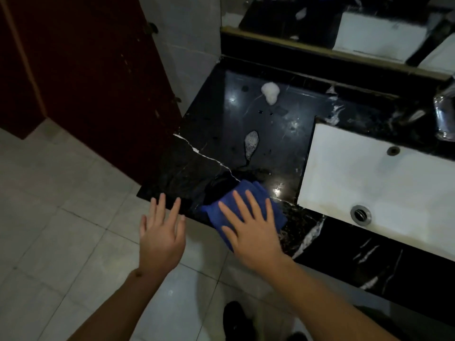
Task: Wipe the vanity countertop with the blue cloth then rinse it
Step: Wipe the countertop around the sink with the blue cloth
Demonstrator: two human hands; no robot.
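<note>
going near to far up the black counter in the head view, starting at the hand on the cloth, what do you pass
right hand pressing flat on the blue cloth → flattened foamy puddle → small dark droplets → white foam blob → gold-trimmed mirror edge

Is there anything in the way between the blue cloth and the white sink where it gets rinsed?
Nothing visible. The right hand presses flat on the blue cloth at the countertop's front edge, and only bare black marble lies between it and the sink.
</note>
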